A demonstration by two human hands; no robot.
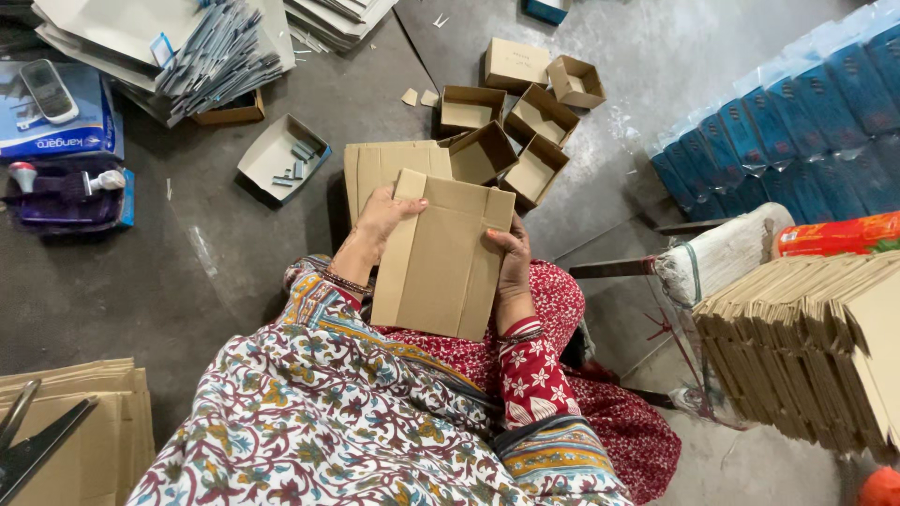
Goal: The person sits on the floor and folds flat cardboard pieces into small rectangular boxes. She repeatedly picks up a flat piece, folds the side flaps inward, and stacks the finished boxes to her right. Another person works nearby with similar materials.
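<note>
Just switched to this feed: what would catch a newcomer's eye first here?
At centre, both hands, left hand and right hand, grip a flat creased cardboard sheet over the lap. Just beyond it on the grey floor sits a cluster of open small cardboard boxes. At the right edge lean a stack of flat cardboard blanks and blue wrapped packs.

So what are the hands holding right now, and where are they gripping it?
A flat cardboard blank, held between both hands: left hand at its upper left edge, right hand on its right edge.
</note>
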